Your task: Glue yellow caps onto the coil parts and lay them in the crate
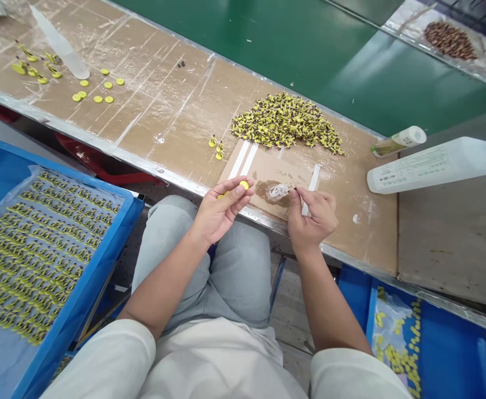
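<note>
Between the thumb and fingers of my left hand (pixel 221 210) is a yellow disc (pixel 244 184), and more yellow shows at its curled fingers. My right hand (pixel 312 218) pinches something small and thin, too small to make out, beside a clear plastic cup (pixel 277 192). The cup lies on a wet brown patch of the cardboard sheet (pixel 295 164), which has white tape strips. Behind the sheet rises a pile of small yellow and dark pieces (pixel 286 122). Several small figures on yellow discs (pixel 219 151) stand left of the sheet.
At the left, a blue tray (pixel 113 231) holds rows of yellow figures. Loose yellow discs (pixel 108 85) lie on the cardboard-covered table (pixel 176 100). A white bottle (pixel 429 166) and a small tube (pixel 400 140) lie at the right. Below right, a blue bin (pixel 446 343) holds yellow discs.
</note>
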The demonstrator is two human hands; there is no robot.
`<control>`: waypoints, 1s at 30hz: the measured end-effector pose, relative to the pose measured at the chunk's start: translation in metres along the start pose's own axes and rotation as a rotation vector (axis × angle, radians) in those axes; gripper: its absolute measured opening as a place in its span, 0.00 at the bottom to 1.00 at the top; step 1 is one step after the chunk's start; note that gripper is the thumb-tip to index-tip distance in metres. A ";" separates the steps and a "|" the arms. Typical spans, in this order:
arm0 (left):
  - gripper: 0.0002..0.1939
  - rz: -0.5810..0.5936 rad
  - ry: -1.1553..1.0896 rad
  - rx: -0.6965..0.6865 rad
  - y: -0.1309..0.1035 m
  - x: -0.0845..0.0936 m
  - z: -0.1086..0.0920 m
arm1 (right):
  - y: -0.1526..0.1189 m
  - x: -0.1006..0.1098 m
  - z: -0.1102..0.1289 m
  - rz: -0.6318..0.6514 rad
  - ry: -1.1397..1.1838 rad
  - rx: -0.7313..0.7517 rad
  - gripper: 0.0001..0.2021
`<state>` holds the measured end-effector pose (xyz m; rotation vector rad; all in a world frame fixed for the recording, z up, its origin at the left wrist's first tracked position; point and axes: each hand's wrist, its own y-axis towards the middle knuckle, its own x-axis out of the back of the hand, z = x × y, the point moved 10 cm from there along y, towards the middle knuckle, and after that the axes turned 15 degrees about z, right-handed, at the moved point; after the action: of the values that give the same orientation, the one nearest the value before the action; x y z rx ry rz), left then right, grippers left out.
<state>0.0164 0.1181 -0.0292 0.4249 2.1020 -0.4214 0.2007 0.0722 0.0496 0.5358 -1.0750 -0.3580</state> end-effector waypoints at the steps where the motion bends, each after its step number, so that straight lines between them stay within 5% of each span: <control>1: 0.10 0.008 -0.002 -0.003 0.000 0.000 0.000 | 0.000 0.000 0.000 0.003 0.004 -0.007 0.07; 7: 0.11 0.034 0.002 -0.014 0.000 -0.002 -0.001 | 0.000 0.010 -0.009 -0.049 0.104 -0.173 0.09; 14: 0.12 0.038 0.033 0.018 -0.002 -0.006 0.002 | -0.003 0.022 -0.005 -0.166 0.579 -0.364 0.09; 22: 0.12 0.088 0.052 0.081 -0.005 -0.013 0.011 | 0.013 0.003 0.038 0.007 0.773 -0.336 0.08; 30: 0.14 0.132 0.052 0.091 -0.006 -0.016 0.012 | 0.013 -0.016 0.044 0.077 0.853 -0.350 0.09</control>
<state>0.0303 0.1050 -0.0207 0.6297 2.0956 -0.4344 0.1546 0.0810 0.0614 0.2775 -0.1972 -0.2044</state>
